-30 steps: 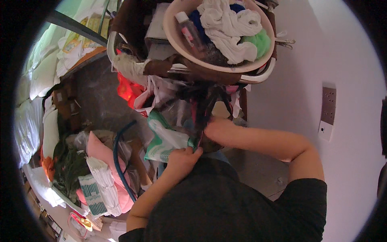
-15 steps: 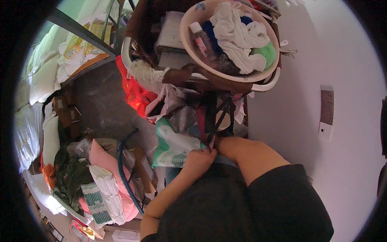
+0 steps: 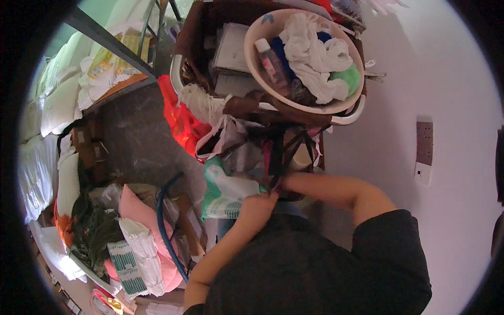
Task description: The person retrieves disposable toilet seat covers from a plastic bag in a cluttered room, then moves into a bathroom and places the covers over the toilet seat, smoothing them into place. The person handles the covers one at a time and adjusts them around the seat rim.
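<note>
My left hand (image 3: 257, 209) is closed at the lower end of some dark and pink straps (image 3: 270, 157), which hang below a brown basket (image 3: 244, 106). My right hand (image 3: 289, 181) reaches in from the right to the same straps; its fingers are hidden among them. Beside my left hand is a white and green plastic bag (image 3: 228, 189). A cream basin (image 3: 315, 108) rests on the basket, holding a clear bottle with a white cap (image 3: 270, 63), white cloth (image 3: 312, 58) and a green item (image 3: 346, 80). Behind the straps a cream cup-like thing (image 3: 302, 156) partly shows.
A red plastic bag (image 3: 181, 123) hangs at the basket's left. A white wall with a socket panel (image 3: 424, 144) stands to the right. On the lower left lie a pink cushion (image 3: 139, 207), a blue hose (image 3: 164, 220) and folded white packs (image 3: 139, 247). A metal rack (image 3: 113, 44) stands farther left.
My right elbow has swung outward to the right, and its forearm now lies more level. Both hands stay at the straps. The whole view has shifted slightly.
</note>
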`<move>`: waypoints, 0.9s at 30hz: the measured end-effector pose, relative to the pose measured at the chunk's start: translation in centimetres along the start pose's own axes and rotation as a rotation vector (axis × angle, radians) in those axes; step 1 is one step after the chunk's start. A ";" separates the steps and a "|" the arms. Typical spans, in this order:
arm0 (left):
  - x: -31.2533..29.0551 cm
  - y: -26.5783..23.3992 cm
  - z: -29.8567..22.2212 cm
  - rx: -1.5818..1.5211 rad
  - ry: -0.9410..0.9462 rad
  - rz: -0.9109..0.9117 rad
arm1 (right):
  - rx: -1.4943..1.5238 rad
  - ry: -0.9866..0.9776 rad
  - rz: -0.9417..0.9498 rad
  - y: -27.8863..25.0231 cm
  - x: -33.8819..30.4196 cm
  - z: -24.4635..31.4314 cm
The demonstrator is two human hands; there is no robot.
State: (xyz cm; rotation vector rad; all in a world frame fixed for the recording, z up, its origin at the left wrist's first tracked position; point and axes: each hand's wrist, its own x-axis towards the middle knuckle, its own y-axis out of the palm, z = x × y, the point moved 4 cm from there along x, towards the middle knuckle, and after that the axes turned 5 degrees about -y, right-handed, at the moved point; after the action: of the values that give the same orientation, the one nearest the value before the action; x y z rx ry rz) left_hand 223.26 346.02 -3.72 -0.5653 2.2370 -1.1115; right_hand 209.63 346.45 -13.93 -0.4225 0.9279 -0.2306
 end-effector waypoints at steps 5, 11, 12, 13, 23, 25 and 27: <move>0.2 -0.7 0.2 0.052 0.020 -0.067 | -0.069 0.052 -0.411 -7.4 -8.3 1.6; 0.2 -0.9 -0.4 0.097 0.067 -0.060 | -0.215 0.424 -0.700 -11.8 -15.5 0.1; 0.1 -1.0 -0.5 0.095 0.068 -0.062 | -0.298 0.407 -0.733 -11.8 -15.3 -0.1; 0.2 -0.9 -0.6 0.093 0.077 -0.069 | -0.378 0.395 -0.768 -11.5 -14.9 -0.3; -0.3 -0.5 -1.1 0.019 0.066 -0.088 | -0.536 0.137 -0.580 -7.1 -9.8 1.0; -0.4 -0.3 -1.2 -0.011 0.062 -0.070 | -0.535 0.174 -0.567 -6.4 -7.9 0.3; -0.5 -0.4 -1.2 -0.019 0.066 -0.061 | -0.495 0.180 -0.535 -6.1 -6.3 -1.0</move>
State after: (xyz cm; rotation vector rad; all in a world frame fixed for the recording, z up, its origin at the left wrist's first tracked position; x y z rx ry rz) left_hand 222.91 346.76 -2.69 -0.6174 2.3032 -1.1558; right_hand 205.08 343.05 -7.21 -1.1260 1.0335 -0.5354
